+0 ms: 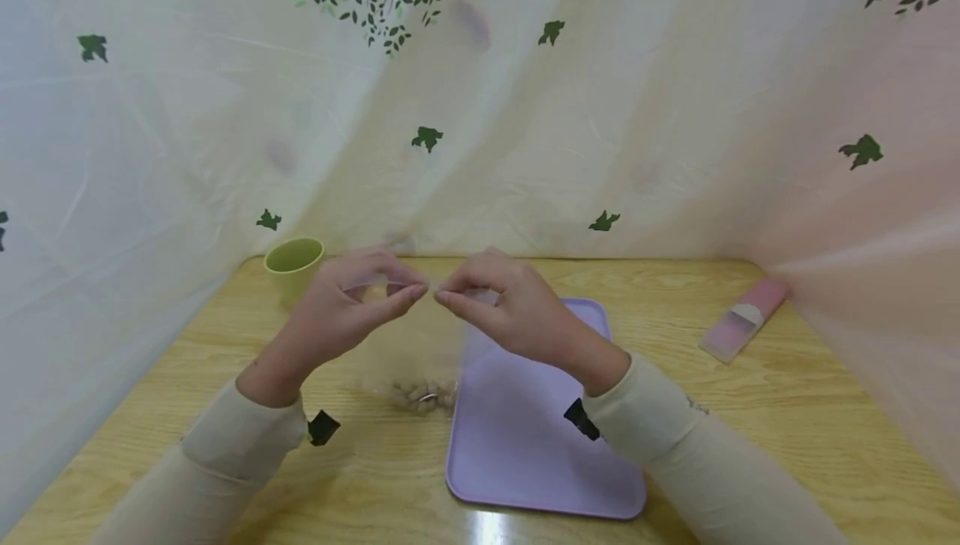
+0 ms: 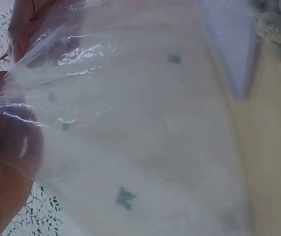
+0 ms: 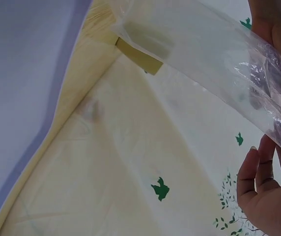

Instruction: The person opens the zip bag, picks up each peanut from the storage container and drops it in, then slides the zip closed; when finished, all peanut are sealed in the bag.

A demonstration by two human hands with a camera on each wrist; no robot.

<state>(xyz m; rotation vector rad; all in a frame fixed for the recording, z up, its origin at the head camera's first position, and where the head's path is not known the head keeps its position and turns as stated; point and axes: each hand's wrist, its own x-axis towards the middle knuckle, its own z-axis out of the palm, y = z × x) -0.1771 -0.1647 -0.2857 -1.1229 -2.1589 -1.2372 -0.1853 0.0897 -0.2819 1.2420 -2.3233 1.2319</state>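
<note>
Both hands pinch the top edge of a clear plastic bag (image 2: 130, 98), with their fingertips nearly meeting in the head view. My left hand (image 1: 330, 312) grips it on the left between thumb and fingers. On the other side, my right hand (image 1: 521, 307) pinches it the same way. The bag hangs down from them, and beige, nut-like pieces (image 1: 426, 396) lie gathered at its bottom, close over the table. In the left wrist view the same lumpy pieces show at the top right through the film. The right wrist view shows the bag stretched toward the fingers.
A lilac tray (image 1: 540, 453) lies on the wooden table (image 1: 375, 478), under and beside the right forearm. At the back left stands a yellow-green cup (image 1: 288, 282). A pink box with a clear end (image 1: 746, 320) lies at the right. A printed curtain (image 1: 510, 178) surrounds the table.
</note>
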